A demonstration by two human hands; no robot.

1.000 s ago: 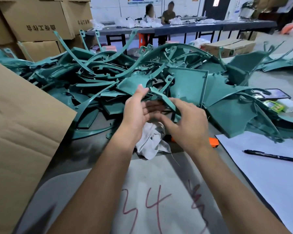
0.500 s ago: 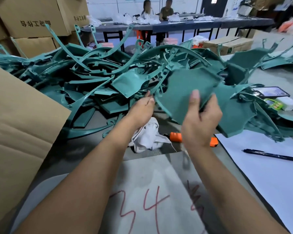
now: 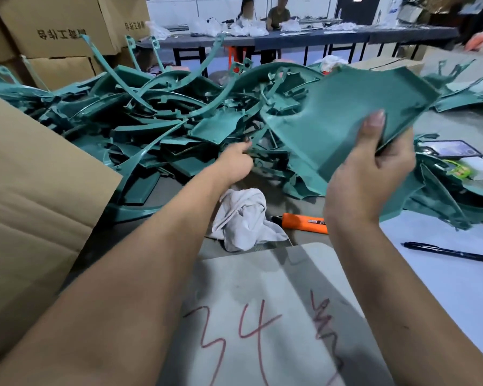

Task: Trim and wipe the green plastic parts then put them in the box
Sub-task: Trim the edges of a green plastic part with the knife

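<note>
red "34" on grey board (image 3: 262,288)

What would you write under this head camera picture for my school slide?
Right hand lifts a green plastic panel while the left hand reaches into the pile of green parts.

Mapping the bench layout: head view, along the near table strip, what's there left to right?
cardboard box flap → white rag → orange utility knife → black pen. The right hand holding a green panel partly covers the knife's right end.
</note>
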